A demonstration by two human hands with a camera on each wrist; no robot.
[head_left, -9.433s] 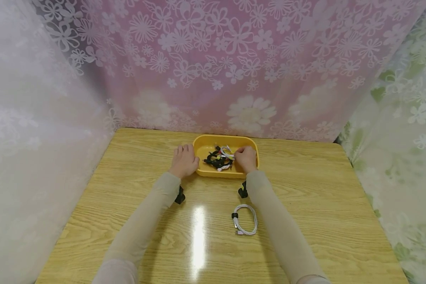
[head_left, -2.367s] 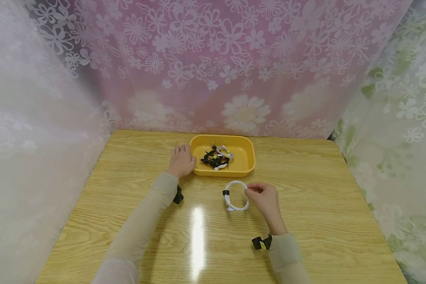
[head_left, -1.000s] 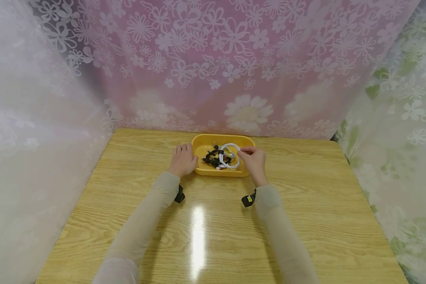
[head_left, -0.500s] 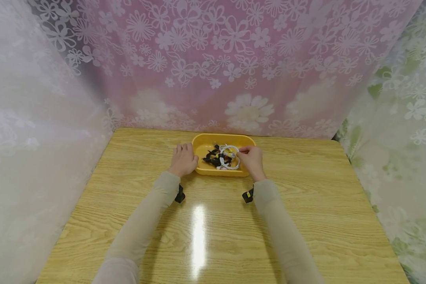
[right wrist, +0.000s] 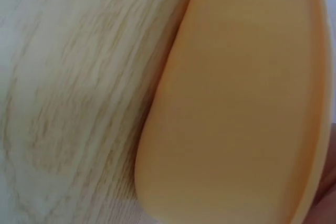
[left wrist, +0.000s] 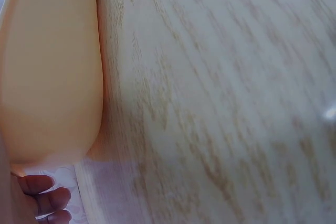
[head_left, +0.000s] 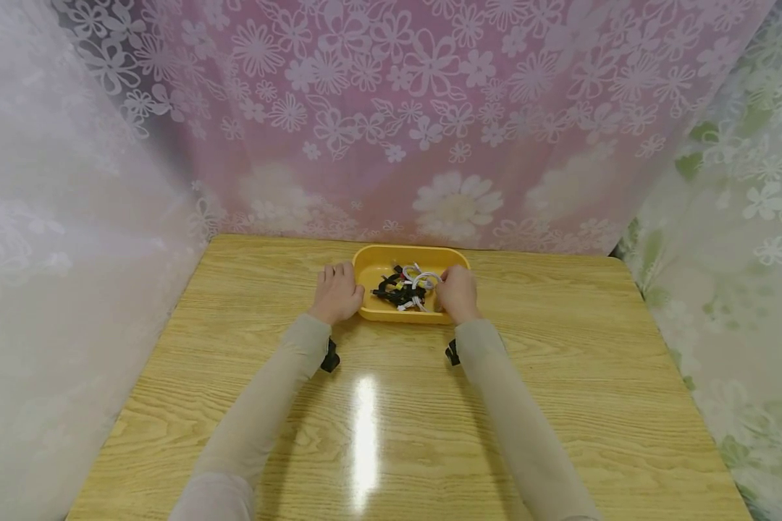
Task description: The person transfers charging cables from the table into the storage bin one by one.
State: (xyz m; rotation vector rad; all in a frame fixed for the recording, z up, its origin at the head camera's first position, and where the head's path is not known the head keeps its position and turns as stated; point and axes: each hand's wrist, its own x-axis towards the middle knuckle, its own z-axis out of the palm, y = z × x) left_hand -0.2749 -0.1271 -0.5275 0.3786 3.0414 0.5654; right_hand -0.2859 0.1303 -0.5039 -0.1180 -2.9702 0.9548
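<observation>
A yellow plastic bin point(head_left: 404, 317) stands at the back of the table, with black and white cables point(head_left: 396, 297) heaped inside. My left hand point(head_left: 336, 293) holds the bin's left end, thumb at the rim; its fingertips point(left wrist: 52, 200) show past the bin wall in the left wrist view. Inside the bin's right half, my right hand point(head_left: 457, 293) pinches a coiled white cable point(head_left: 426, 276), which leans over the heap and is partly hidden by the hand. In the right wrist view the bin's outer wall point(right wrist: 231, 98) covers most of that hand.
The wooden table point(head_left: 287, 434) spreads in front of the bin and to both sides. Behind it hangs a pink flowered curtain point(head_left: 391, 159), with pale curtains at left and right. Dark wrist cameras point(head_left: 329, 357) sit under the sleeves.
The right hand picked up the coiled white cable from the table, carried it over the bin, and has now lowered it inside. The left hand stays at the bin's left end.
</observation>
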